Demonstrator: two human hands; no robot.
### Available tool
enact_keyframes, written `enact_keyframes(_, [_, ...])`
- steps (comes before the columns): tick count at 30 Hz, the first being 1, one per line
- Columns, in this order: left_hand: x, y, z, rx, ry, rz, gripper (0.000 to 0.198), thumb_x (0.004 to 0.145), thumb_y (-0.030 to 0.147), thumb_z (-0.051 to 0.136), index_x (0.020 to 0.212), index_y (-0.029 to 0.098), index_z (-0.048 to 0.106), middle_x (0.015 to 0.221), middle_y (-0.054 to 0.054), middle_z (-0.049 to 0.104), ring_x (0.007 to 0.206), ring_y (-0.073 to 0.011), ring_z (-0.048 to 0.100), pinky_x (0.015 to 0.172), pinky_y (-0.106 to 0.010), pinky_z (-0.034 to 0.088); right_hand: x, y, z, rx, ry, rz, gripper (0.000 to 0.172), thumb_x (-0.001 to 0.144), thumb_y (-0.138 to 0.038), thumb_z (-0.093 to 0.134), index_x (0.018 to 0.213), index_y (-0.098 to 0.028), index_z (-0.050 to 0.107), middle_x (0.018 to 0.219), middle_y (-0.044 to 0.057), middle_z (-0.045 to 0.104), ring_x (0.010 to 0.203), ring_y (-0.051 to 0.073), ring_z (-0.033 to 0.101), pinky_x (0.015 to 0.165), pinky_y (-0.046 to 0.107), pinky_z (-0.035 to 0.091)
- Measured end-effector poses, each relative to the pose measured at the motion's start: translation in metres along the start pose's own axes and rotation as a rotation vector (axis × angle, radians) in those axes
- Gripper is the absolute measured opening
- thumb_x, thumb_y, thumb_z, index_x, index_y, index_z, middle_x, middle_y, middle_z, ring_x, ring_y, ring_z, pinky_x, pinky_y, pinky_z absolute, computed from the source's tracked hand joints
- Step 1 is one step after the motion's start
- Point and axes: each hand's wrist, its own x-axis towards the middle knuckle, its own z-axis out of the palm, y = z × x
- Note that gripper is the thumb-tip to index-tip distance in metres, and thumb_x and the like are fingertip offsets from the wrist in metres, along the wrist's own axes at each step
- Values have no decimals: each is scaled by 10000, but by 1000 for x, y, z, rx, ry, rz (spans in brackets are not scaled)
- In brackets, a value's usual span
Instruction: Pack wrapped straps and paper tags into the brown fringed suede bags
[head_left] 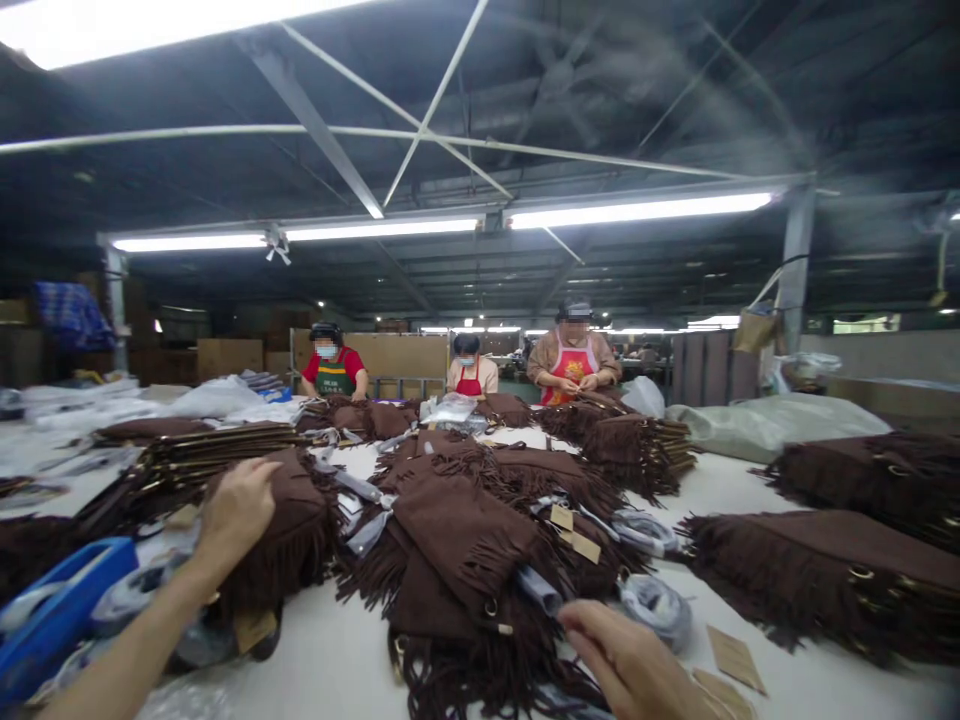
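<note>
My left hand (238,512) is raised over the left side of the table, its fingers bent together at the upper edge of a dark brown fringed bag (289,495). Whatever lies between those fingertips is hidden. Low on the right, my right hand (626,655) has its fingers loosely stretched out and holds nothing that I can see. It is beside the fringe of another brown bag (469,530), which lies on a heap in front of me. A grey wrapped strap piece (538,588) pokes out near my right fingertips.
Stacked fringed bags (832,570) stand at the right, with coiled wrapped straps (656,608) and paper tags (735,658) on the white table (330,650). A blue bin (67,610) sits at the left. Three co-workers, one in a red apron (568,368), are across the table.
</note>
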Motion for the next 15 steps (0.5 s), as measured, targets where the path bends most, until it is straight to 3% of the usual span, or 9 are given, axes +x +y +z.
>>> enact_keyframes(2, [-29, 50, 10, -152, -87, 151, 355, 870, 190, 377, 1033, 115, 683, 1149, -128, 661, 1101, -234, 594, 1019, -344, 434, 30, -22, 11, -159, 26, -79, 391, 881, -53, 374, 1113, -223, 639, 1146, 76, 691, 980, 194, 675, 802, 258, 516])
enact_keyframes(4, [-67, 97, 26, -340, -303, 280, 338, 866, 166, 389, 1024, 156, 687, 1111, -102, 683, 1080, -209, 612, 1002, -325, 461, 59, -39, 25, -322, 15, -114, 523, 830, 23, 408, 1246, -240, 586, 1357, 115, 576, 1042, 226, 663, 790, 287, 527])
enact_keyframes(7, [-122, 140, 55, -405, -497, 312, 470, 756, 74, 476, 1189, 169, 633, 1302, -111, 600, 1216, -222, 547, 1069, -339, 418, 87, -49, 40, -403, -33, -94, 396, 818, 30, 438, 1044, -196, 673, 1206, 132, 665, 873, 237, 714, 689, 278, 523])
enact_keyframes(10, [-146, 145, 74, -357, -528, 284, 690, 702, 22, 488, 1375, 175, 486, 1455, -129, 462, 1334, -244, 437, 1118, -375, 370, 93, -38, 39, -358, -20, -90, 349, 833, 23, 381, 901, -179, 658, 951, 76, 713, 806, 200, 713, 684, 246, 501])
enact_keyframes(12, [-144, 135, 77, -322, -428, 263, 747, 711, 8, 467, 1436, 176, 400, 1501, -140, 394, 1367, -259, 388, 1130, -418, 350, 85, -24, 29, -256, 7, -116, 352, 820, -3, 360, 954, -197, 622, 986, 61, 695, 872, 178, 690, 728, 234, 496])
enact_keyframes(15, [-129, 122, 69, -247, -282, 268, 754, 733, 10, 445, 1462, 174, 347, 1524, -149, 344, 1382, -298, 342, 1130, -502, 314, 61, -3, 11, 97, 28, -168, 316, 712, -67, 393, 910, -214, 590, 1089, 78, 675, 1019, 190, 634, 861, 274, 474])
